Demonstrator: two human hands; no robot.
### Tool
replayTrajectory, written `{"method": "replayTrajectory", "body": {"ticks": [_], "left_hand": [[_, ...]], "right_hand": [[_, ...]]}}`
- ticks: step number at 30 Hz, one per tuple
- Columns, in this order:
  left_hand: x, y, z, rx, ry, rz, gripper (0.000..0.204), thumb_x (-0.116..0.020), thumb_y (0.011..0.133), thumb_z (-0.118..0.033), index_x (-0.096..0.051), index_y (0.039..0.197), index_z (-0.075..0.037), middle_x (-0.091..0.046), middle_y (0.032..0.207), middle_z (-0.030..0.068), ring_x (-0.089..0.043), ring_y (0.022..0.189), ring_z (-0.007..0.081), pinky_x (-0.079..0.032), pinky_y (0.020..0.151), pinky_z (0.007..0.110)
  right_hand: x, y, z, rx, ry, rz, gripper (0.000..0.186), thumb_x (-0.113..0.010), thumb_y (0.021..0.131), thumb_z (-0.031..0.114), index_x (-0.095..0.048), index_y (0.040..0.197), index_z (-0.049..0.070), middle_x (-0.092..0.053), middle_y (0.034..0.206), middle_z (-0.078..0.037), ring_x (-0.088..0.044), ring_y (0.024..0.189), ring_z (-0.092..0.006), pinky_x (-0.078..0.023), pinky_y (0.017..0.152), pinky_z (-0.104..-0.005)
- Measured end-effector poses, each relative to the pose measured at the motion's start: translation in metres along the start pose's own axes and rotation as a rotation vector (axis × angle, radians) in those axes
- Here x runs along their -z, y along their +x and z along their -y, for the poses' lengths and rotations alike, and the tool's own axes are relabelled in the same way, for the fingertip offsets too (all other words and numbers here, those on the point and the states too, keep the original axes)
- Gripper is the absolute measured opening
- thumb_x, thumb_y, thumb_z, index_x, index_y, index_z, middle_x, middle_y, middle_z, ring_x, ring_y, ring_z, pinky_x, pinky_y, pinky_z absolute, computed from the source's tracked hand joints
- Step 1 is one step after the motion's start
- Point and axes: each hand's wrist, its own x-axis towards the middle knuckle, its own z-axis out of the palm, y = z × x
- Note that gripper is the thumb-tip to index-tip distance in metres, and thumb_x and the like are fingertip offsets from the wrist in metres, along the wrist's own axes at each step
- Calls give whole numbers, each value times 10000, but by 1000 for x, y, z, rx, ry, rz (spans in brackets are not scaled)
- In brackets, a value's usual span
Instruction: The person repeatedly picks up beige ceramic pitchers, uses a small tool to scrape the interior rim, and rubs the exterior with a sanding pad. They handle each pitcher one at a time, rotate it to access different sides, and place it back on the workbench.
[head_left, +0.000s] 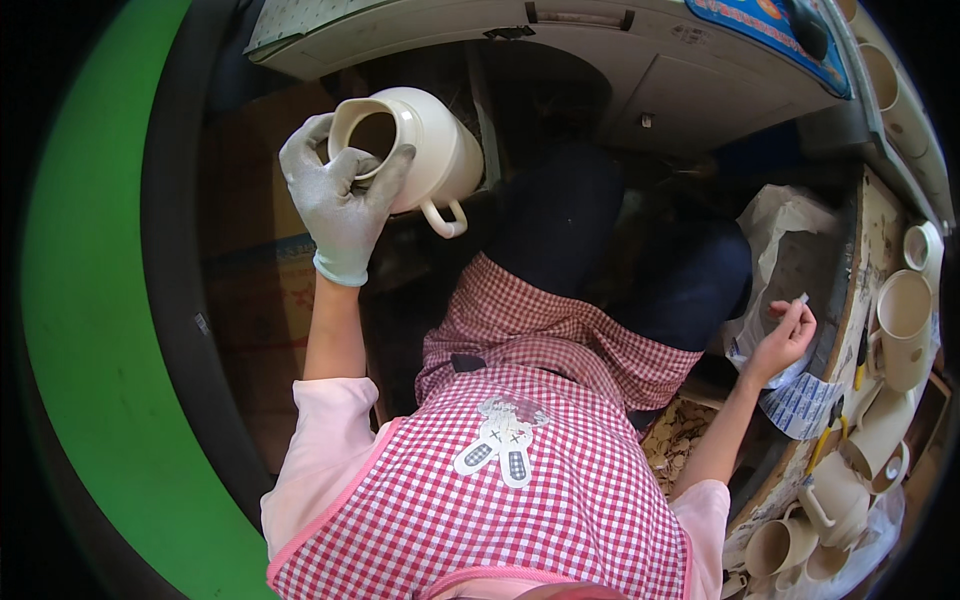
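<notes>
My left hand [343, 195] wears a whitish-grey glove and grips a cream-coloured jug [442, 150] by its rim. The jug is tipped on its side, its wide mouth facing left and its small loop handle hanging low. Some of the gloved fingers are hooked inside the mouth. On the far right, my bare right hand [783, 345] pinches a small whitish piece [803, 299] that looks like a sticker. Just below that hand lies a sheet of blue-and-white labels [803, 407], beside a clear plastic bag [775, 225].
Several cream jugs and cups [905, 305] crowd the right side, more [780, 545] at the lower right. A wooden board edge [855, 270] runs beside my right arm. Ahead stands a pale desk [650, 85] with a blue mat [770, 30]. A green strip [85, 280] lies at left.
</notes>
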Motion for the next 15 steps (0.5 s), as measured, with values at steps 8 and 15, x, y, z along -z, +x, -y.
{"method": "replayTrajectory", "body": {"ticks": [8,15], "left_hand": [[-3,-3,7,-76,-105,-173,534,-1005,642,-322,-659,983,-101,-555,1254,127,-574,1159,297,-536,919,400],[43,-38,-38,-242,-378,-33,1046,-1018,620,-393,-477,1453,-62,-556,1339,129,-587,1241,304,-506,1077,467]], "right_hand": [[-74,-65,98,22,135,338,153,-615,1071,148,-592,1140,13,-711,890,-57,-630,782,-90,-522,799,-248],[-82,-88,178,154,-39,492,439,-593,1078,147,-501,1492,32,-727,1234,-188,-735,1099,-235,-619,856,-305]]}}
